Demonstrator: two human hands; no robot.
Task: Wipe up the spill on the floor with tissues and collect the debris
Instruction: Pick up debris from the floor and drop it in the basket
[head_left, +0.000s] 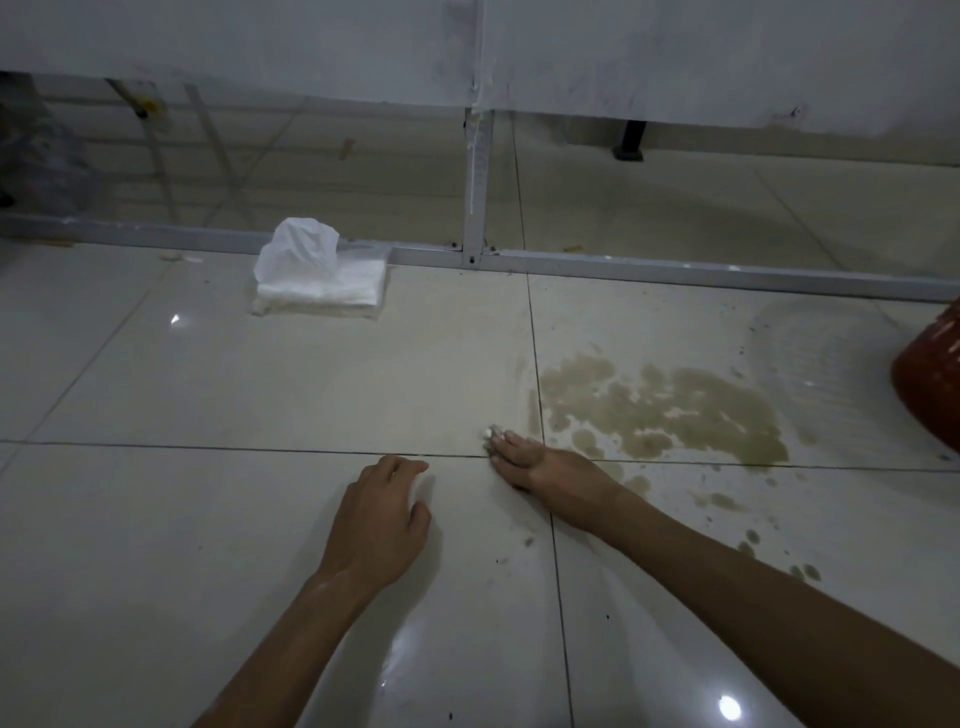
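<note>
R hand (524, 462) flat, tips on small white bit (491, 431): debris step, I think. L hand (382, 512) loose, empty. Spill (665, 410) at 2 o'clock, not wiped; next grab tissues (322, 275) at 11.

- A silver metal rail (675, 270) runs low across the view, from the left edge to the right edge.
- An upright metal post (478, 182) stands on that rail, with screws at its foot. It meets the seam between two panels above.
- The left white panel (234, 47) and the right white panel (727, 52) are scuffed and smudged. Their lower edges hang well above the rail.
- A black leg (631, 137) with a broad foot shows under the right panel.
- A red rounded vessel (930, 384) is cut off by the right edge; its kind is unclear.
- A crumpled clear plastic bag (41, 161) lies dimly at far left, behind the rail.
- Thin slanted bars (156, 150) stand near it, one with a yellow piece (150, 106).
</note>
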